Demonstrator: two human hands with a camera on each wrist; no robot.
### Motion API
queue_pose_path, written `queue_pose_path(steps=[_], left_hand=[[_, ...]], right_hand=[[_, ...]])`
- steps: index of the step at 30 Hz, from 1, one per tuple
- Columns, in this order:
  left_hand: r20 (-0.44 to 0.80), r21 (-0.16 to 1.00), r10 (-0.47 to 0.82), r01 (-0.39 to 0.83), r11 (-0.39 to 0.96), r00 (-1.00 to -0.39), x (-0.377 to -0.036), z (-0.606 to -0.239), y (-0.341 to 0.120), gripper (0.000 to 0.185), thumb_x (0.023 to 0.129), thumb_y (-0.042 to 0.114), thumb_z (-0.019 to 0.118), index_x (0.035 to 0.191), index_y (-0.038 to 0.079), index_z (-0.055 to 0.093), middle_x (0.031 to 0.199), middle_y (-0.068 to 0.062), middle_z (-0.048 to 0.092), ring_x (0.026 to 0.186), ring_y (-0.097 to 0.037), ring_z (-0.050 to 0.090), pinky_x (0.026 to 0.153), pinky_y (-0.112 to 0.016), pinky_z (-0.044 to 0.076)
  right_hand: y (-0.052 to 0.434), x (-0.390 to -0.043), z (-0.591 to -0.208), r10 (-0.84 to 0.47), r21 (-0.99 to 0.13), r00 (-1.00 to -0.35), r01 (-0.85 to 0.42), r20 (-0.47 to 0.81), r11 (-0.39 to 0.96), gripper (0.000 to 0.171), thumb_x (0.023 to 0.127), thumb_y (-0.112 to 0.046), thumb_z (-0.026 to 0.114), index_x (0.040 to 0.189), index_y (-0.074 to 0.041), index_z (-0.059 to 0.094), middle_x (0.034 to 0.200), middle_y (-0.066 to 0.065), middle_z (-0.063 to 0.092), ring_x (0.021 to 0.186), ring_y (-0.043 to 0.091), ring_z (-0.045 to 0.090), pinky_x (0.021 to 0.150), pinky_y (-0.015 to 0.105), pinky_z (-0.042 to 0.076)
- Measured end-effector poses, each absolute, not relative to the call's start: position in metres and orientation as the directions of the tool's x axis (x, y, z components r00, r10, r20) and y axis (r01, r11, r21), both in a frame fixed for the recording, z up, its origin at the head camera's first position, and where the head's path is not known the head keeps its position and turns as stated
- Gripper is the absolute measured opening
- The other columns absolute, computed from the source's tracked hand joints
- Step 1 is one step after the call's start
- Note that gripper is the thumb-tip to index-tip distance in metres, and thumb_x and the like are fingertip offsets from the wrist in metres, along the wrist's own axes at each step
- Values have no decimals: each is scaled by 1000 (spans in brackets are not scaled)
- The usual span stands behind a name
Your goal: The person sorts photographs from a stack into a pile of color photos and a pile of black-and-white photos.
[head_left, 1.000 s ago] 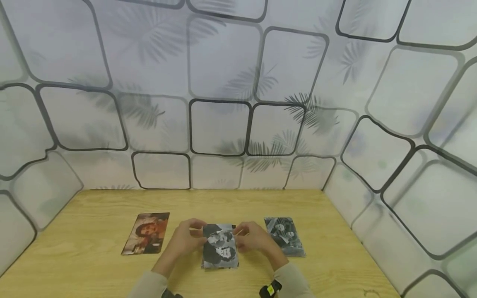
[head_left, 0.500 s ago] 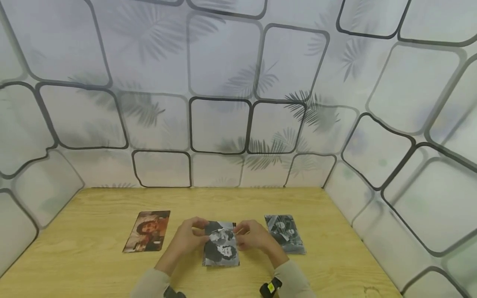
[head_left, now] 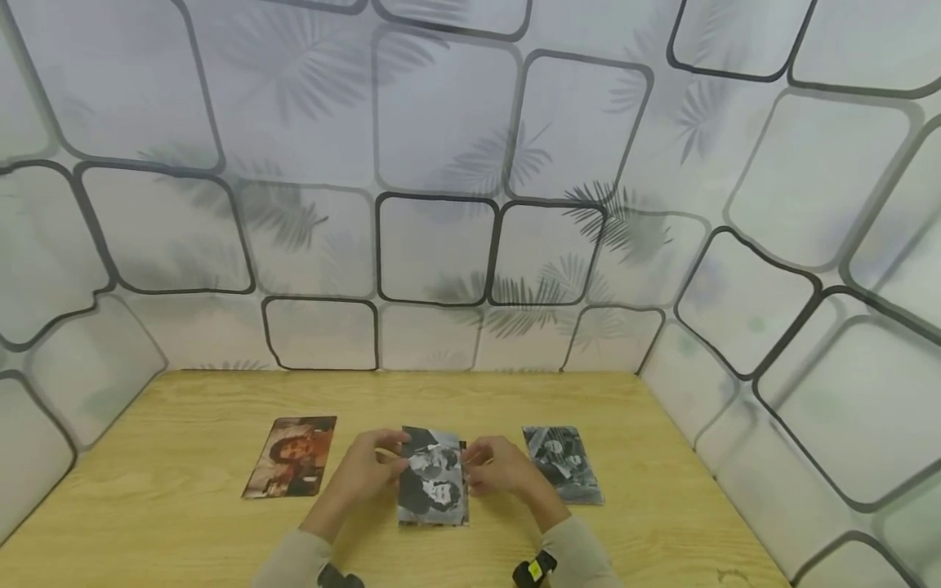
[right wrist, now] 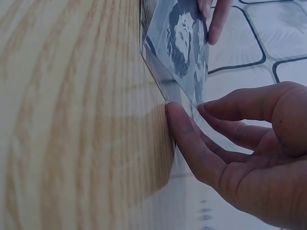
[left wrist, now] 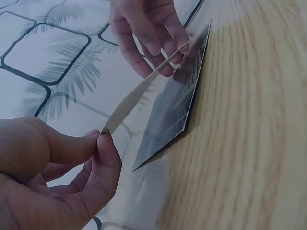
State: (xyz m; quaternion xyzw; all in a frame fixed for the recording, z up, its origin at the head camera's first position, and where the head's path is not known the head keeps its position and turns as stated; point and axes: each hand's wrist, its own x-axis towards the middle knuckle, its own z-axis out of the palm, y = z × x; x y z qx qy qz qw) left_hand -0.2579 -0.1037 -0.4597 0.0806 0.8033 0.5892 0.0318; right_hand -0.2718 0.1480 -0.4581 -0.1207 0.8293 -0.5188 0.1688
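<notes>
A black-and-white photo (head_left: 432, 478) of two faces lies over other photos at the middle, in front of me. My left hand (head_left: 371, 465) pinches its left edge between thumb and fingertips; in the left wrist view this raised photo (left wrist: 127, 103) stands tilted above a glossy photo (left wrist: 172, 105) below it. My right hand (head_left: 500, 469) holds the right side, its thumb at the upper photo's edge and a fingertip (right wrist: 175, 115) at the lower photos' edge in the right wrist view. Darker edges of the lower photos show at the right side.
On the wood-grain table (head_left: 184, 539), a colour photo (head_left: 292, 457) lies to the left. Another black-and-white photo (head_left: 564, 464) is at the right, partly behind my right forearm. Patterned walls (head_left: 434, 253) close off the back and sides.
The top photo has shifted slightly away from me and to the left over the ones below. Both hands stay nearly in place, and the side photos have not moved.
</notes>
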Motion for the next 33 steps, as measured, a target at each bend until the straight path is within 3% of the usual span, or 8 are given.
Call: queue_pose_path(steps=[12, 17, 21, 28, 33], left_hand=[[40, 955, 136, 78, 285, -990, -260, -459, -104, 36, 88, -14, 68, 123, -6, 67, 107, -20, 63, 74, -16, 66, 58, -31, 61], [39, 953, 98, 67, 296, -994, -260, -457, -104, 35, 89, -14, 67, 122, -2, 70, 107, -18, 64, 74, -17, 65, 60, -31, 62], [65, 951, 99, 91, 296, -993, -260, -457, -104, 33, 90, -13, 67, 122, -3, 69, 106, -18, 65, 74, -16, 65, 58, -30, 61], [77, 945, 90, 101, 310, -993, -259, -459, -101, 33, 90, -12, 67, 121, -2, 70, 109, -19, 68, 80, -18, 68, 61, -28, 62], [123, 934, 76, 141, 329, -989, -258, -458, -96, 29, 89, -11, 69, 117, -4, 71, 103, -18, 69, 75, -17, 69, 58, -28, 62]], right_hand=[[150, -274, -458, -390, -894, -908, -40, -153, 445, 25, 96, -2, 63, 119, 5, 66, 110, 19, 68, 83, 20, 72, 74, 37, 66], [156, -273, -447, -417, -890, -904, -108, -98, 443, 31, 96, -8, 62, 123, 6, 64, 117, 25, 67, 91, 29, 72, 78, 43, 65], [157, -271, -440, -442, -924, -890, -72, -110, 375, 33, 98, -6, 62, 127, 9, 60, 117, 28, 66, 92, 33, 74, 81, 45, 66], [153, -269, -440, -454, -924, -884, -78, -108, 373, 32, 97, -4, 61, 127, 9, 60, 116, 25, 66, 90, 28, 73, 80, 45, 66], [154, -270, -439, -437, -918, -895, -99, -87, 384, 34, 96, -2, 63, 128, 9, 62, 116, 24, 65, 88, 22, 71, 78, 43, 66]])
